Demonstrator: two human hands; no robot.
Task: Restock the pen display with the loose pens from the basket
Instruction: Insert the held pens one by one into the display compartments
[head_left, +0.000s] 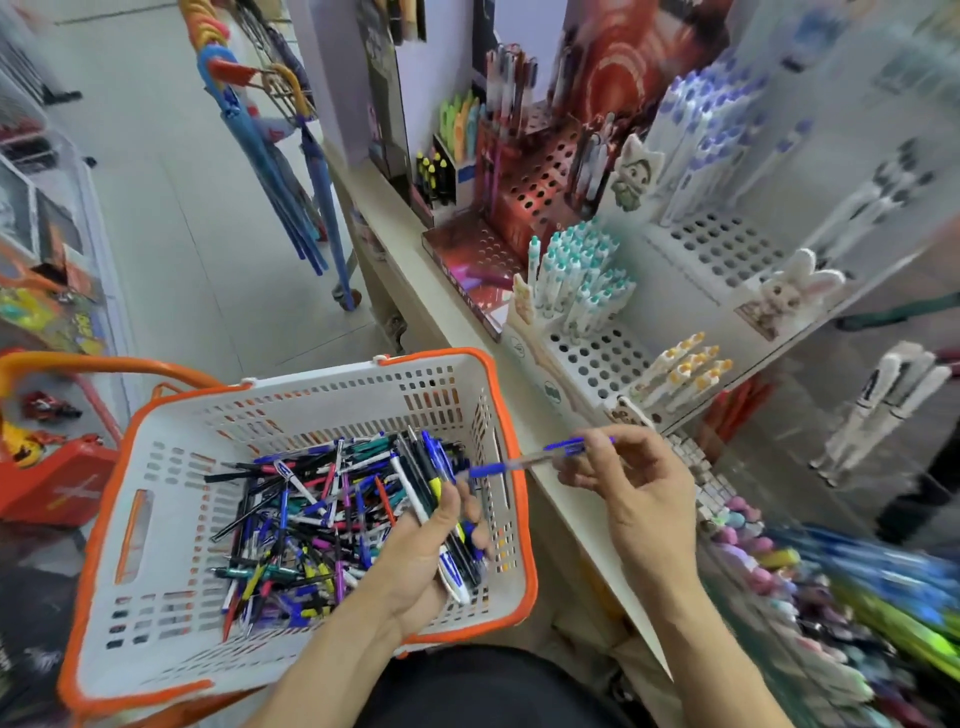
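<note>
A white basket with an orange rim (156, 499) holds a heap of loose pens (296, 525) in several colours. My left hand (421, 561) is inside the basket at its right side, gripping a bundle of pens (441, 499). My right hand (634, 483) hovers just right of the basket over the shelf edge, pinching a single blue pen (519, 460) that lies nearly level, one end over the basket. The white pen display (597, 358) with rows of holes stands on the shelf beyond, partly filled with teal-capped pens (576, 275) and orange-tipped pens (685, 369).
A red perforated pen stand (530, 192) sits further back on the beige shelf (415, 260). A bin of mixed coloured pens (831, 597) is at lower right. Umbrellas (306, 171) hang at the aisle's left; an orange box (57, 483) sits left of the basket.
</note>
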